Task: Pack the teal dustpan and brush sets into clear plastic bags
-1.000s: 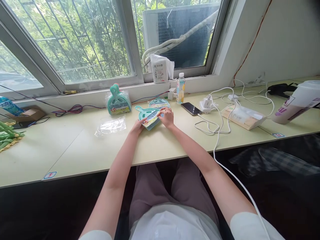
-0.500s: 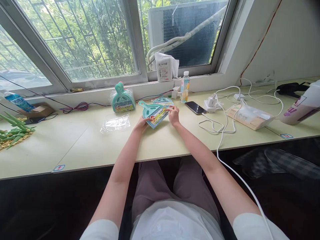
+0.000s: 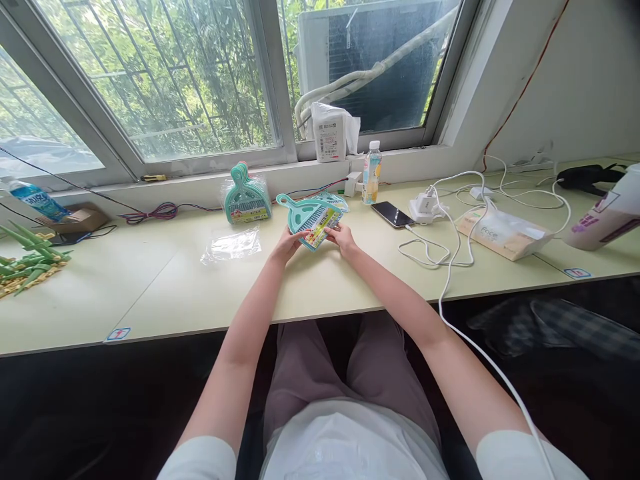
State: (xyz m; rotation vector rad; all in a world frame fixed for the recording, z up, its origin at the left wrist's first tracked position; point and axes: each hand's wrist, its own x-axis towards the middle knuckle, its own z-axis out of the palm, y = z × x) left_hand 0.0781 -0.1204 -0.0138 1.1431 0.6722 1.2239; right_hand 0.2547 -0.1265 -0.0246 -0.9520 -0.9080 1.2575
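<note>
A mint-green dustpan [image 3: 302,215] with a yellow printed label is held at mid-table, its handle pointing far left. The left hand [image 3: 287,245] grips its left side, thumb over the label; the right hand [image 3: 341,239] pinches its lower right edge. Whether it touches the table [image 3: 200,300] I cannot tell.

Just beyond it lies another dustpan [image 3: 334,200], partly hidden. A bagged stack of dustpans [image 3: 247,200] stands far left, with a clear wrapper [image 3: 233,245] nearer. To the right are a bottle [image 3: 371,177], a phone [image 3: 391,215] and a white charger [image 3: 424,207] — its looping cable [image 3: 444,293] drops over the near edge, beside the right forearm.

Half a second ago the right hand was at the dustpan's far right corner; now it is lower and nearer.

Bare tabletop runs from the hands to the near edge; the windowsill bounds the far side.
</note>
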